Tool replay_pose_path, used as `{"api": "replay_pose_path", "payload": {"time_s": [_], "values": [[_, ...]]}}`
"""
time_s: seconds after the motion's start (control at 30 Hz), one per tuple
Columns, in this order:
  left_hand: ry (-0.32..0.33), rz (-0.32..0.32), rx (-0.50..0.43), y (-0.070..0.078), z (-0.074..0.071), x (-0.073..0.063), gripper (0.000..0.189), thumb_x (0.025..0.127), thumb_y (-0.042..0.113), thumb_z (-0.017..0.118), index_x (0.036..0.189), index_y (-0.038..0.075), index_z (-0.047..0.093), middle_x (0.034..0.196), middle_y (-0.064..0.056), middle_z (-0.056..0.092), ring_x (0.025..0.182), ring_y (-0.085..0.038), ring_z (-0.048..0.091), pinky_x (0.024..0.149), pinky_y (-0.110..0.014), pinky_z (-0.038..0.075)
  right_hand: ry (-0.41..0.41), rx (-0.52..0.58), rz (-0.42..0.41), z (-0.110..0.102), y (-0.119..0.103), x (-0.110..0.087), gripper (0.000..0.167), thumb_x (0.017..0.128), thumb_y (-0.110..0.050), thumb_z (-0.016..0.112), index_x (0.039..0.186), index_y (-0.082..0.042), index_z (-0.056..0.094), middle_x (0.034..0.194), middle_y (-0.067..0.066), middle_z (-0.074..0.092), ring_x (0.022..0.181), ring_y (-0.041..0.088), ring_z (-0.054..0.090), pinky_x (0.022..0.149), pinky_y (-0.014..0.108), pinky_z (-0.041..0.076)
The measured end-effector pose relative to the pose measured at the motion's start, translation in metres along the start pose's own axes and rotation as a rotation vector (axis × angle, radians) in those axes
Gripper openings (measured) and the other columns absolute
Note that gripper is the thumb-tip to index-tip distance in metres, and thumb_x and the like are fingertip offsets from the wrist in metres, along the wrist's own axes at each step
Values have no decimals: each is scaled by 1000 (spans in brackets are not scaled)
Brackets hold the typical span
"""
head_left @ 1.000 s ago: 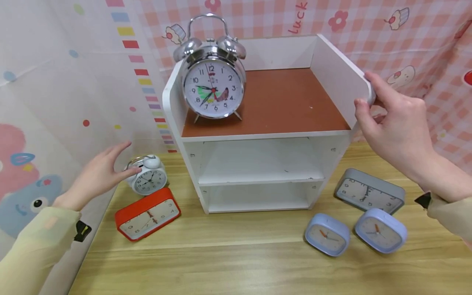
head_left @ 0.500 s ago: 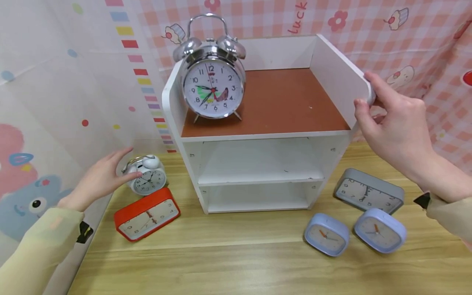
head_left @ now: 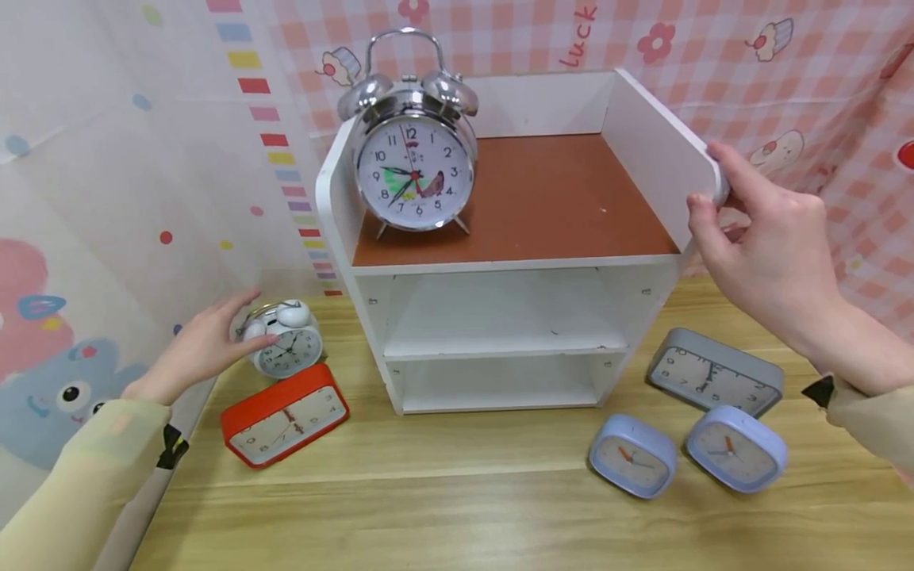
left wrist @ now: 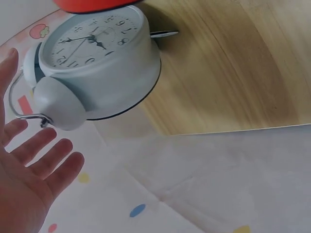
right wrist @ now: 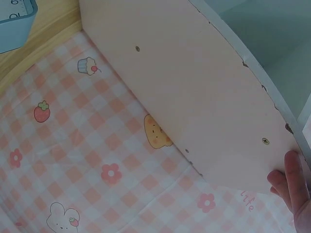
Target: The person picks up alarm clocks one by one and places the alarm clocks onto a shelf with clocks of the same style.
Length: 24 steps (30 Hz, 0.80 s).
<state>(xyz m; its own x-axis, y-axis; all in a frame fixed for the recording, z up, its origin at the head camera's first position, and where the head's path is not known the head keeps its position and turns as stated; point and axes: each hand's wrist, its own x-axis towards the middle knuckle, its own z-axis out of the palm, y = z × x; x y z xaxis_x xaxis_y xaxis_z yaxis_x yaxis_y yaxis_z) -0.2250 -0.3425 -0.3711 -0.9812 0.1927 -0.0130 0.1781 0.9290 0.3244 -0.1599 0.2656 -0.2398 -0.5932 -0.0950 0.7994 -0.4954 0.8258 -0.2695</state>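
My left hand (head_left: 196,346) is beside the white twin-bell alarm clock (head_left: 289,351), thumb and fingers spread. In the left wrist view the fingers (left wrist: 58,165) extend near the clock's bell (left wrist: 59,103) and handle; whether they touch it I cannot tell. Just in front of that clock lies a red rectangular clock (head_left: 286,418). My right hand (head_left: 774,238) holds the right side panel of the white shelf (head_left: 507,264) at its upper front corner, with fingers on the panel's outer face in the right wrist view. A silver twin-bell alarm clock (head_left: 414,170) stands upright on the shelf's brown top, at the left.
Right of the shelf, a grey rectangular clock (head_left: 714,373) and two small lavender clocks, one left (head_left: 634,456) and one right (head_left: 738,450), rest on the wooden table (head_left: 443,507). A patterned curtain (head_left: 528,36) hangs behind, and a white cloth (head_left: 143,159) closes off the left side.
My left hand has moved slightly right and down, closer to the white alarm clock. The right hand keeps its hold on the shelf panel, and the clocks have not moved.
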Motion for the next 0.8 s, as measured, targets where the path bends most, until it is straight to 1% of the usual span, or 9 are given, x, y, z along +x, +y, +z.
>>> {"api": "replay_pose_path", "payload": {"time_s": [0.2, 0.5, 0.67, 0.8], "values": [[1, 2, -8, -5, 6, 1, 94, 97, 53, 71, 163, 1, 31, 162, -36, 36, 143, -59, 38, 112, -79, 36, -6, 10, 1, 0, 0, 0, 46, 100, -6, 60, 146, -6, 61, 116, 32, 75, 92, -42, 39, 77, -13, 32], [-7, -8, -10, -4, 8, 4, 93, 96, 52, 72, 163, 2, 31, 162, -36, 37, 140, -58, 40, 110, -79, 39, 13, -3, 0, -1, 1, 0, 46, 100, -8, 59, 145, -5, 61, 113, 33, 75, 88, -40, 40, 77, -13, 32], [0, 10, -14, -5, 11, 6, 91, 96, 48, 74, 162, 0, 32, 158, -36, 42, 135, -56, 46, 107, -76, 44, 4, -4, 2, 0, 1, 0, 46, 100, -7, 60, 146, -5, 61, 116, 33, 75, 91, -43, 38, 77, -13, 31], [13, 32, -15, -6, 13, 5, 89, 96, 44, 76, 160, -2, 34, 150, -36, 52, 125, -53, 55, 102, -72, 50, -2, 10, 5, 0, 0, -1, 46, 100, -6, 61, 146, -5, 61, 117, 32, 75, 92, -42, 40, 78, -12, 33]]}}
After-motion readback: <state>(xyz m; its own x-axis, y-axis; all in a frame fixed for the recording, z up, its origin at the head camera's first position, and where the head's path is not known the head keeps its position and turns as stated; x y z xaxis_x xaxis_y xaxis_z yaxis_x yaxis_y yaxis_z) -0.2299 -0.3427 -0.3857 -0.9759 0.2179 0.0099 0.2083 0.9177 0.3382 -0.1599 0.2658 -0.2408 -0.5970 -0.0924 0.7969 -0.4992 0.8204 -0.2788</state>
